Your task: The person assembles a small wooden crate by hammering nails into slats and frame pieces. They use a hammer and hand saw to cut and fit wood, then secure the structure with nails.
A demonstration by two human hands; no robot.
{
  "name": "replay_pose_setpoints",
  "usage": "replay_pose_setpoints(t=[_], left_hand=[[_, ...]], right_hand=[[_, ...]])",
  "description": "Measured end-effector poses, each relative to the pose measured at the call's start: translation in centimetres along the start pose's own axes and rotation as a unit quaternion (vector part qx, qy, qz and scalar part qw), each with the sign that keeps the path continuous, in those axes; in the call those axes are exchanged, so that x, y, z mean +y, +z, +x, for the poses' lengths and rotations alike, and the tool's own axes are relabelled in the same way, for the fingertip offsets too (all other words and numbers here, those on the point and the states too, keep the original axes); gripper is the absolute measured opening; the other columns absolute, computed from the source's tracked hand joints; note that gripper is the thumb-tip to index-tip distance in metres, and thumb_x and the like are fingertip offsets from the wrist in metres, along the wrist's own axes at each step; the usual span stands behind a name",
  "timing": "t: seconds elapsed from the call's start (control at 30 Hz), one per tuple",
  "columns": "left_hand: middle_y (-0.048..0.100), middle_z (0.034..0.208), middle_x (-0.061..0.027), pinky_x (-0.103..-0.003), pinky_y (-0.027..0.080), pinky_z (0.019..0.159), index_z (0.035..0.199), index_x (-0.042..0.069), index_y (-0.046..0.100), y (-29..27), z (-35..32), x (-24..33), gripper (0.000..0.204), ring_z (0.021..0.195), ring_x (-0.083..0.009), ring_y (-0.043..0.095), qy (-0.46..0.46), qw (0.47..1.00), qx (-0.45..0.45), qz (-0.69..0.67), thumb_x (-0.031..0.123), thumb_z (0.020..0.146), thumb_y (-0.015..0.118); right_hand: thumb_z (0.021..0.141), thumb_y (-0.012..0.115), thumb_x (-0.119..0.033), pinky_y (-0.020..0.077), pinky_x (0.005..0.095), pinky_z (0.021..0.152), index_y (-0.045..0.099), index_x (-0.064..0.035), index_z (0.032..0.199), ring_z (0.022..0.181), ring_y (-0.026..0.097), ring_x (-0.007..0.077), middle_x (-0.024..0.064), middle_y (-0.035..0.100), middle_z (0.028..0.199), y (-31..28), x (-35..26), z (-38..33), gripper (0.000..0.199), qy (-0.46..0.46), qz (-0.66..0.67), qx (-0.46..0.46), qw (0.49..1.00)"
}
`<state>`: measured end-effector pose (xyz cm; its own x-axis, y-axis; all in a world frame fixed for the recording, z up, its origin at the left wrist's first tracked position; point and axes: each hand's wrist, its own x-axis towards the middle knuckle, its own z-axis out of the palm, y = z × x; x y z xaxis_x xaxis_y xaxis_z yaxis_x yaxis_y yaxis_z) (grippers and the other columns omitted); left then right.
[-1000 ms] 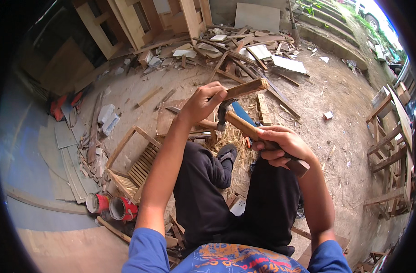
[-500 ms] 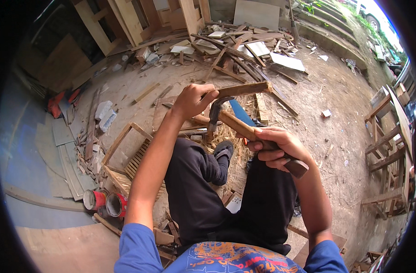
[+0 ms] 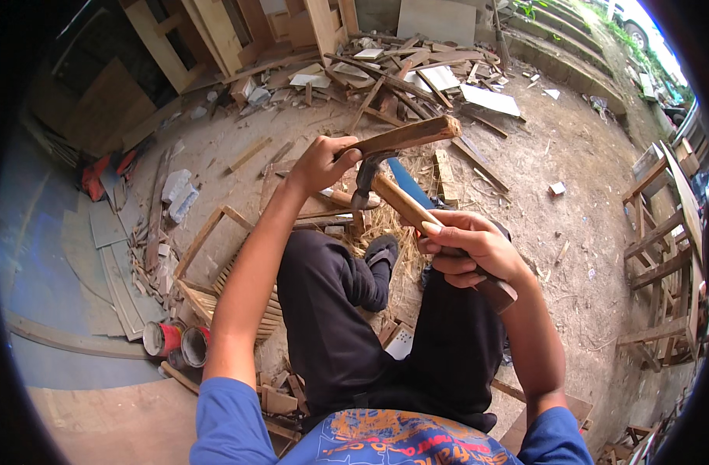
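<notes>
My left hand (image 3: 322, 165) is closed round the near end of a short wooden strip (image 3: 413, 136), held out in front of my knees with its far end pointing right and slightly up. In my right hand (image 3: 472, 246), fingers wrapped round the handle, is a claw hammer (image 3: 401, 203). Its dark head (image 3: 364, 184) lies right under the strip close to my left fingers, and the claw appears to touch the strip's underside. Whether a nail sits in the claw cannot be made out.
Wood shavings and offcuts surround my shoe (image 3: 382, 252), near a flat blue thing (image 3: 409, 184). A slatted wooden frame (image 3: 185, 267) and red cans (image 3: 162, 339) stand left. Scrap wood (image 3: 405, 85) is heaped ahead; a wooden rack (image 3: 664, 256) stands right.
The strip's far end has swung upward and now shows more of its side. My left hand has shifted slightly left. The hammer's handle end has dipped a little.
</notes>
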<state>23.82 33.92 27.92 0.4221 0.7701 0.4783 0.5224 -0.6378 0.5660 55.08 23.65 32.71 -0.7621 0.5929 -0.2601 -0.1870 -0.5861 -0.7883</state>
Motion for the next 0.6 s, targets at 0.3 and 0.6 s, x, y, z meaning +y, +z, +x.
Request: replay_pose_setpoints(t=[0.3, 0.6], left_hand=[[0.054, 0.064, -0.0169, -0.039, 0.047, 0.063, 0.088, 0.000, 0.063, 1.4, -0.5, -0.8, 0.061, 0.061, -0.0255, 0.055, -0.082, 0.982, 0.062, 0.158, 0.058, 0.097, 0.049], [0.054, 0.058, -0.0060, -0.030, 0.045, 0.046, 0.070, 0.007, 0.052, 1.6, -1.6, -2.5, 0.084, 0.045, -0.0143, 0.053, -0.412, 0.892, 0.118, -0.141, 0.082, 0.090, 0.021]], right_hand=[[0.100, 0.059, -0.019, 0.0288, 0.0176, 0.036, 0.059, -0.0038, 0.119, 0.049, 0.039, 0.0007, -0.0006, 0.056, 0.082, -0.4, 0.9, 1.6, 0.024, -0.009, -0.007, 0.044, 0.999], [0.103, 0.052, -0.018, 0.0310, 0.0188, 0.039, 0.046, -0.0052, 0.139, 0.048, 0.036, 0.0009, -0.0038, 0.044, 0.077, -2.6, -2.4, 4.2, 0.039, -0.325, -0.137, 0.251, 0.901]])
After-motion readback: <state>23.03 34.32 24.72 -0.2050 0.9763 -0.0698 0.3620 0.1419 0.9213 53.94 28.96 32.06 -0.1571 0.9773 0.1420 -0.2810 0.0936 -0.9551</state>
